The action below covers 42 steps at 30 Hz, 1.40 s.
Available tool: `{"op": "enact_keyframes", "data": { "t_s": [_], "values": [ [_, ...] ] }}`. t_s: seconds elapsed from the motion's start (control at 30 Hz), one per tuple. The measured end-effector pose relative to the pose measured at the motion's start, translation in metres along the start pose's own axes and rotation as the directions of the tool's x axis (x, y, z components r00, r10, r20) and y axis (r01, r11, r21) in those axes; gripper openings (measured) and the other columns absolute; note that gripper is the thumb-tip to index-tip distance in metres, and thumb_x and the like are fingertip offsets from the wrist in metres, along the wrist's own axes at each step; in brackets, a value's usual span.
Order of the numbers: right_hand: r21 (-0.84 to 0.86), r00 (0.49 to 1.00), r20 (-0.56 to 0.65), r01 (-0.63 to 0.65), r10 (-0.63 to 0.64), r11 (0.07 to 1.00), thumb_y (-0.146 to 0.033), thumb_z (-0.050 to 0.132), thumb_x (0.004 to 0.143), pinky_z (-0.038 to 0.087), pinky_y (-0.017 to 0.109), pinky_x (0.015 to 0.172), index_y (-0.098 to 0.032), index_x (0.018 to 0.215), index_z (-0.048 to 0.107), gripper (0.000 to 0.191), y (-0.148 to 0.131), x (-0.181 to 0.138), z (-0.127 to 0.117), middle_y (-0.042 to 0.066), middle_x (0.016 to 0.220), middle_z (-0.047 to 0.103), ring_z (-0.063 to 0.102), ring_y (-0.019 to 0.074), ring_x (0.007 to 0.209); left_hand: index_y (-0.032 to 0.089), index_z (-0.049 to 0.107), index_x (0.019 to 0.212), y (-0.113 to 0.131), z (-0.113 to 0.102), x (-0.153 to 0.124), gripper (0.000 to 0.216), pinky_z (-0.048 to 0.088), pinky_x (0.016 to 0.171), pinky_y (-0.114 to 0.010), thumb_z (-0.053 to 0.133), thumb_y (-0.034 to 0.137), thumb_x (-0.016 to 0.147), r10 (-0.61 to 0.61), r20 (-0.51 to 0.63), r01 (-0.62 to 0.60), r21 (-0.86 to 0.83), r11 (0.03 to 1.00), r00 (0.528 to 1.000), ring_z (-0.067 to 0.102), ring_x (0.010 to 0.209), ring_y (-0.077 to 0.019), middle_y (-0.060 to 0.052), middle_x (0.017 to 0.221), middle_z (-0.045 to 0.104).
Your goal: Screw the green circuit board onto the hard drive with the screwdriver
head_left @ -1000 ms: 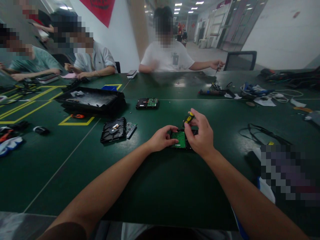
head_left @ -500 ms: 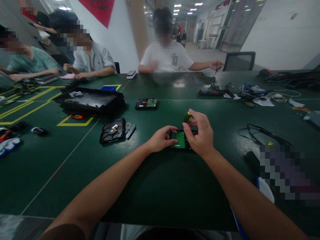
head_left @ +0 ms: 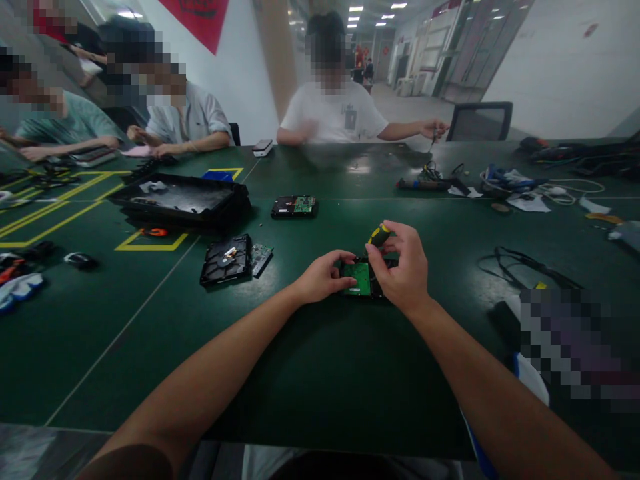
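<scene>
In front of me a hard drive [head_left: 359, 280] lies on the green table with its green circuit board facing up. My left hand [head_left: 326, 276] grips its left end, thumb on the near side and fingers on the far side. A short yellow and black screwdriver [head_left: 379, 235] is held in my right hand [head_left: 401, 269], tilted above the drive's right part. The screwdriver's tip is hidden behind my thumb and fingers. To the left lies another hard drive [head_left: 226, 261], with a detached circuit board [head_left: 261, 259] beside it.
A third hard drive [head_left: 294, 207] lies farther back. Black trays [head_left: 180, 200] are stacked at the left. Cables [head_left: 525, 267] and a pixelated object [head_left: 575, 347] lie to the right. Across the table sits a person in a white shirt [head_left: 335, 113]; other people are at the left.
My right fingers have shifted slightly on the screwdriver, and more of its handle now shows, leaning to the right. My left hand and the hard drive have stayed in place.
</scene>
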State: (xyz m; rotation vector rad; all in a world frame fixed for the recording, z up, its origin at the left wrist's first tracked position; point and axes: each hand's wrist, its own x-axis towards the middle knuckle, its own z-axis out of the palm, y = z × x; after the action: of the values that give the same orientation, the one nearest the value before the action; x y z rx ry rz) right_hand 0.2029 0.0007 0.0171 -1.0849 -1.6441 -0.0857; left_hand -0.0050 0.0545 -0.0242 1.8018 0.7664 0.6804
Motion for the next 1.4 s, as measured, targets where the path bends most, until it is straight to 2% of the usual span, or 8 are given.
{"op": "enact_keyframes", "data": {
  "t_s": [0.2, 0.5, 0.67, 0.83, 1.03, 1.17, 1.3, 1.4],
  "values": [
    [0.016, 0.999, 0.028, 0.029, -0.029, 0.999, -0.022, 0.061, 0.098, 0.065, 0.045, 0.090, -0.030, 0.150, 0.047, 0.055, -0.0019, 0.0003, 0.0000, 0.011, 0.140, 0.058, 0.071, 0.0250, 0.105, 0.020, 0.054, 0.136, -0.0030, 0.0003, 0.0005, 0.057, 0.045, 0.048, -0.017, 0.081, 0.023, 0.086, -0.004, -0.001, 0.004, -0.010, 1.000, 1.000, 0.056, 0.057, -0.0026, -0.011, 0.133, 0.063],
    [-0.013, 0.999, 0.042, 0.024, -0.024, 1.000, -0.022, 0.062, 0.097, 0.065, 0.047, 0.090, -0.032, 0.153, 0.045, 0.059, -0.0004, -0.0007, 0.0002, 0.010, 0.139, 0.060, 0.072, 0.0253, 0.102, 0.020, 0.055, 0.136, -0.0016, 0.0001, 0.0001, 0.058, 0.045, 0.048, -0.017, 0.082, 0.023, 0.085, 0.001, -0.001, -0.001, -0.011, 1.000, 1.000, 0.056, 0.058, -0.0029, -0.011, 0.133, 0.063],
    [-0.009, 1.000, 0.014, 0.017, -0.017, 1.000, -0.026, 0.067, 0.095, 0.068, 0.044, 0.080, -0.032, 0.149, 0.049, 0.056, 0.0002, -0.0009, 0.0005, 0.010, 0.136, 0.059, 0.072, 0.0232, 0.094, 0.020, 0.055, 0.136, -0.0032, 0.0006, 0.0006, 0.057, 0.045, 0.048, -0.017, 0.081, 0.023, 0.085, 0.010, -0.004, -0.010, -0.002, 1.000, 1.000, 0.055, 0.057, -0.0027, -0.011, 0.133, 0.063],
    [-0.020, 0.999, 0.033, 0.012, -0.012, 1.000, -0.023, 0.059, 0.099, 0.066, 0.045, 0.088, -0.033, 0.152, 0.046, 0.055, -0.0016, -0.0003, -0.0006, 0.010, 0.140, 0.058, 0.072, 0.0239, 0.100, 0.020, 0.055, 0.136, -0.0021, 0.0001, 0.0004, 0.057, 0.044, 0.048, -0.017, 0.081, 0.023, 0.086, -0.001, -0.003, 0.001, -0.010, 1.000, 1.000, 0.055, 0.057, -0.0027, -0.011, 0.132, 0.063],
    [-0.044, 0.999, 0.000, 0.042, -0.042, 0.998, -0.026, 0.067, 0.095, 0.067, 0.048, 0.083, -0.033, 0.149, 0.050, 0.057, -0.0024, 0.0006, -0.0002, 0.010, 0.132, 0.060, 0.069, 0.0269, 0.104, 0.020, 0.055, 0.135, -0.0031, -0.0002, 0.0004, 0.057, 0.044, 0.047, -0.017, 0.082, 0.023, 0.085, 0.013, 0.003, -0.013, 0.006, 1.000, 1.000, 0.055, 0.057, -0.0027, -0.010, 0.132, 0.063],
    [-0.024, 0.999, 0.033, 0.030, -0.030, 0.999, -0.022, 0.059, 0.098, 0.065, 0.049, 0.088, -0.034, 0.155, 0.044, 0.059, -0.0024, 0.0003, 0.0004, 0.010, 0.137, 0.059, 0.070, 0.0248, 0.100, 0.021, 0.055, 0.136, -0.0050, 0.0002, 0.0010, 0.058, 0.045, 0.048, -0.017, 0.082, 0.024, 0.085, 0.007, -0.002, -0.007, -0.002, 1.000, 1.000, 0.055, 0.058, -0.0027, -0.011, 0.134, 0.062],
    [-0.017, 1.000, 0.005, 0.005, -0.005, 1.000, -0.026, 0.067, 0.095, 0.066, 0.044, 0.079, -0.032, 0.149, 0.049, 0.057, -0.0007, -0.0006, 0.0005, 0.011, 0.134, 0.058, 0.070, 0.0233, 0.094, 0.021, 0.055, 0.136, -0.0046, -0.0003, 0.0011, 0.058, 0.045, 0.048, -0.017, 0.082, 0.023, 0.085, 0.016, 0.002, -0.016, 0.011, 1.000, 1.000, 0.055, 0.057, -0.0026, -0.010, 0.133, 0.063],
    [-0.014, 1.000, 0.015, 0.018, -0.017, 1.000, -0.024, 0.065, 0.096, 0.066, 0.044, 0.083, -0.032, 0.150, 0.048, 0.057, -0.0014, -0.0005, 0.0002, 0.010, 0.135, 0.058, 0.070, 0.0225, 0.094, 0.020, 0.055, 0.136, -0.0045, -0.0006, 0.0009, 0.058, 0.045, 0.047, -0.017, 0.082, 0.023, 0.085, 0.019, 0.003, -0.019, 0.004, 1.000, 1.000, 0.056, 0.057, -0.0031, -0.009, 0.130, 0.063]
  ]
}}
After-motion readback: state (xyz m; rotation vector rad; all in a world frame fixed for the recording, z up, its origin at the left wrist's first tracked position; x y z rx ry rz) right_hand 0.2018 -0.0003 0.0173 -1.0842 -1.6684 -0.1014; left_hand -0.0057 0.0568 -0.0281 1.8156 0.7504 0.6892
